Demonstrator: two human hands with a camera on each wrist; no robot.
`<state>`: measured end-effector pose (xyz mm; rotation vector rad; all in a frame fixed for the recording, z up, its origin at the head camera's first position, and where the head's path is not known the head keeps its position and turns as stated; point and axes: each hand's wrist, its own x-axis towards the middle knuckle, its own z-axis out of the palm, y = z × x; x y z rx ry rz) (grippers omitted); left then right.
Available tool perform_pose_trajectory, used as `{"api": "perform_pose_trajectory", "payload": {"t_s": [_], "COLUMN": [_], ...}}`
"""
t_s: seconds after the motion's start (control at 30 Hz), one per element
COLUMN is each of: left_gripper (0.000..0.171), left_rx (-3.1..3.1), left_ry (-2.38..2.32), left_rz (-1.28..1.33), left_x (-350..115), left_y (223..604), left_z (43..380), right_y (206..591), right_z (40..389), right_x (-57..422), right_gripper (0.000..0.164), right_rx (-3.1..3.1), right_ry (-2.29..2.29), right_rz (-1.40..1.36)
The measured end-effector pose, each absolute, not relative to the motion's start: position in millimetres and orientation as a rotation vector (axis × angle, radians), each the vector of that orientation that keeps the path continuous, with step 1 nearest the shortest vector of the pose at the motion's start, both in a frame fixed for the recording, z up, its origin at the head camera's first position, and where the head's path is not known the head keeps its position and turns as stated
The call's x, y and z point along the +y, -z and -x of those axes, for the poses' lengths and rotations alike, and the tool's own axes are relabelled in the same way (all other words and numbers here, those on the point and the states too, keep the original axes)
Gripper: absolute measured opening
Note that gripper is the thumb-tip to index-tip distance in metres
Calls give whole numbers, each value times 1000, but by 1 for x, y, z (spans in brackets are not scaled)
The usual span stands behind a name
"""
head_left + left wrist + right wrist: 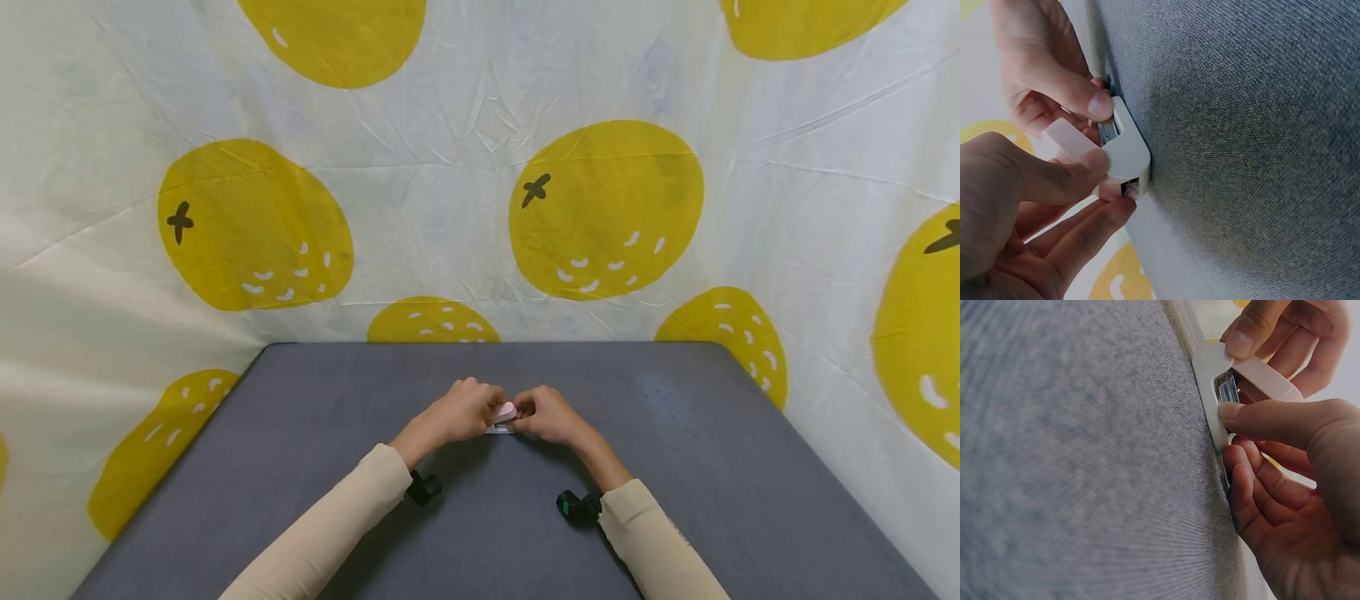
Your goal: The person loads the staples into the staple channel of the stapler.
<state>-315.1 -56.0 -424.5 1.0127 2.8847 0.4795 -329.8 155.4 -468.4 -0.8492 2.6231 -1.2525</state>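
Observation:
A small white stapler (1127, 152) with a pale pink top arm (506, 411) is held low over the grey tabletop by both hands. The pink arm is swung up at an angle from the white base (1207, 369), so the metal staple channel (1227, 387) shows. My left hand (463, 410) grips the hinge end, thumb on the side and fingers underneath. At the other end of the base, my right hand (551, 414) pinches with the thumb (1266, 420) beside the metal channel. Its other fingers curl below and behind the base.
Dark grey fabric covers the table (480, 517) around the hands. Behind it and at both sides hangs a white curtain (435, 225) printed with yellow fruit. Small black cameras (424, 488) are strapped at both wrists, below the beige sleeves.

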Motion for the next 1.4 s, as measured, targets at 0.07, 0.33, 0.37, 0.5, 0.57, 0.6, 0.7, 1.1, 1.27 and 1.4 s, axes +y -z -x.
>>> {"api": "perform_pose_trajectory", "payload": {"t_s": [0.07,0.33,0.37,0.5,0.57,0.6,0.7,1.1,1.27,1.4], "left_gripper": [33,32,32,32,32,32,33,34,32,31], "left_rx": [2886,2911,2911,2905,2906,2905,2899,2894,2904,2916], "left_ry": [-489,-448,-446,-449,-457,-468,-503,-515,-499,-502], "left_rz": [-1006,-1017,-1014,-995,-1006,-1015,-1046,-1052,-1061,-1058], "left_x": [-56,-55,-54,-53,-53,-54,-56,-55,-52,-51], "left_y": [425,423,422,421,421,422,422,425,425,425], "left_z": [315,315,314,315,316,317,319,322,322,323], "right_y": [468,466,466,465,465,465,464,463,463,463], "right_z": [330,333,333,334,335,335,337,341,342,343], "right_x": [156,155,155,156,156,156,155,156,157,159], "right_gripper": [6,11,11,12,11,11,10,10,10,10], "right_rx": [2621,2635,2638,2634,2634,2632,2636,2630,2625,2627], "right_ry": [1252,1244,1239,1236,1237,1238,1230,1221,1217,1217], "right_rz": [848,839,841,856,855,854,849,840,829,820]}}
